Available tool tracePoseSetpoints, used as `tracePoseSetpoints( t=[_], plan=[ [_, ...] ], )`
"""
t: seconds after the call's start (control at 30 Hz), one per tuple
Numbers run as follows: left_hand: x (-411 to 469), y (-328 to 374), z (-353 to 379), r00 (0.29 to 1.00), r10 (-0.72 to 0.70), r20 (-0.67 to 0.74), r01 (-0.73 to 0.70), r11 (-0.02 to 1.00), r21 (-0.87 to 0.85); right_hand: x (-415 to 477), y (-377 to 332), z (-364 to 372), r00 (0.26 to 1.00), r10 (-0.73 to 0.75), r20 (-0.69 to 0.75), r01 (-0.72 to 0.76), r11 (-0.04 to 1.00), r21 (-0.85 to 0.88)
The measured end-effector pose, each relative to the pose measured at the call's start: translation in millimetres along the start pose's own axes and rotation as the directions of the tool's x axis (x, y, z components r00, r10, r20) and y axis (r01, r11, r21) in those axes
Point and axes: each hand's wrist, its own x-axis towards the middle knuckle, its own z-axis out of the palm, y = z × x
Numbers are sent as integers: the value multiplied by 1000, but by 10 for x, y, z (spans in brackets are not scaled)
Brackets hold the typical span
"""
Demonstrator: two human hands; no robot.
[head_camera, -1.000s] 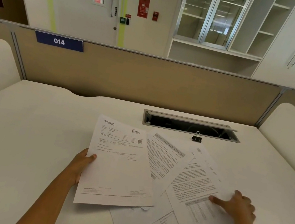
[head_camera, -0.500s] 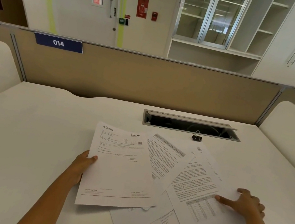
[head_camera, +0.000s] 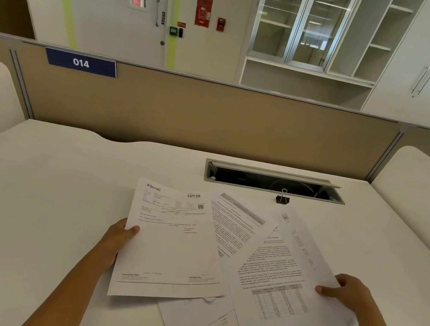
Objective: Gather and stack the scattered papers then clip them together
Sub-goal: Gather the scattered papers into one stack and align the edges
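Observation:
Several printed sheets lie fanned out on the white desk [head_camera: 39, 189]. My left hand [head_camera: 119, 235] grips the left edge of the letterhead sheet [head_camera: 173, 244], thumb on top, and that sheet rests over the others. My right hand [head_camera: 349, 292] pinches the right edge of the sheet with a table [head_camera: 284, 287], thumb on its face. A text sheet [head_camera: 237, 224] sits between them, partly covered. Two more sheets [head_camera: 188, 322] poke out underneath at the near side. A black binder clip [head_camera: 282, 198] stands alone on the desk beyond the papers.
An open cable tray slot [head_camera: 273, 181] is set into the desk just behind the clip. A tan partition [head_camera: 216, 117] closes the back edge. Padded white side panels [head_camera: 427, 189] flank the desk left and right.
My right hand slid from the table sheet's face out to its right edge and closed on it. The left hand kept its hold on the letterhead sheet.

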Motion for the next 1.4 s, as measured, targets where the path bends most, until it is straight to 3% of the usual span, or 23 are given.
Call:
tracePoseSetpoints(
  t=[0.2,0.37,0.6,0.8,0.9,1.03,1.2,1.4],
  plan=[
    [-7,-11,14,1000,7,-12,-7,1000,11,-87,-16,76,997,-11,-78,25,982,188],
    [15,-37,20,1000,17,-16,-17,1000,16,-165,-119,113,999,-32,-17,34,996,79],
    [-6,-36,56,997,46,-62,-43,998,49,-258,-213,84,989,-69,-131,76,996,51],
    [-45,-19,83,994,68,-80,-60,993,99,-373,-283,112,992,-126,24,125,991,52],
    [-70,-8,85,993,79,-90,-68,990,125,-463,-290,62,993,-118,30,116,992,52],
    [-64,-16,83,992,85,-93,-72,988,135,-659,-326,-326,976,-165,-145,180,979,99],
    [-79,0,97,991,95,-99,-79,984,158,-965,-343,-993,886,-204,-416,289,945,152],
    [-100,20,108,987,115,-108,-96,981,166,-1200,-700,-972,840,-251,-481,438,838,327]
  ],
)
